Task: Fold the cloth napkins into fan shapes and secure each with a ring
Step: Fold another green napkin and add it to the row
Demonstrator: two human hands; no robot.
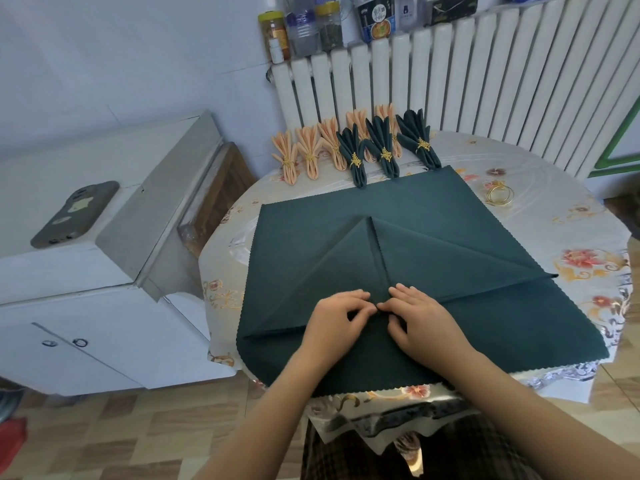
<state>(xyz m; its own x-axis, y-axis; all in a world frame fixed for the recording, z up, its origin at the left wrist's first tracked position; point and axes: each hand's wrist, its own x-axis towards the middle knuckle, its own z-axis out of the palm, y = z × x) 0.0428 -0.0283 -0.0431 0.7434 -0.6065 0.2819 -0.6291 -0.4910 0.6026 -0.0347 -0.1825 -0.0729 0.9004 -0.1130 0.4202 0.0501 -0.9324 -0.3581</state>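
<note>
**Both hands pinching the centre of a dark green napkin**

We see a large dark green napkin (pixel 433 233) spread flat on the round worktop (pixel 585 237), which has a floral glossy cover. Two corners are folded inward; their edges meet along a seam running from the middle of the cloth toward the near side, making a triangle shape. The near edge of the napkin hangs slightly over the worktop rim.

Left hand (pixel 341 318): fingers curled, tips pinching the cloth right at the near end of the seam. Right hand (pixel 420 315): fingers bent as well, tips pressed on the same spot, thumb tucked against the fabric. The two hands touch or nearly touch at the fingertips. We cannot tell how much cloth each one has gathered.

At the far edge of the worktop we count finished fans lying in a row: peach fan napkins (pixel 288 157) on the left, with more peach ones partly hidden behind three dark green fan napkins (pixel 356 157). Each carries a gold ring with a leaf ornament. The nearest green fans touch the far edge of the flat napkin.

Loose gold rings (pixel 500 195) lie on the worktop to the right, just beside the napkin's far right corner and apart from it.

Behind the worktop stands a white radiator (pixel 485 81) with jars and bottles (pixel 304 29) on top. To the left is a white cabinet (pixel 86 306) with a phone (pixel 74 213) lying on it.
</note>
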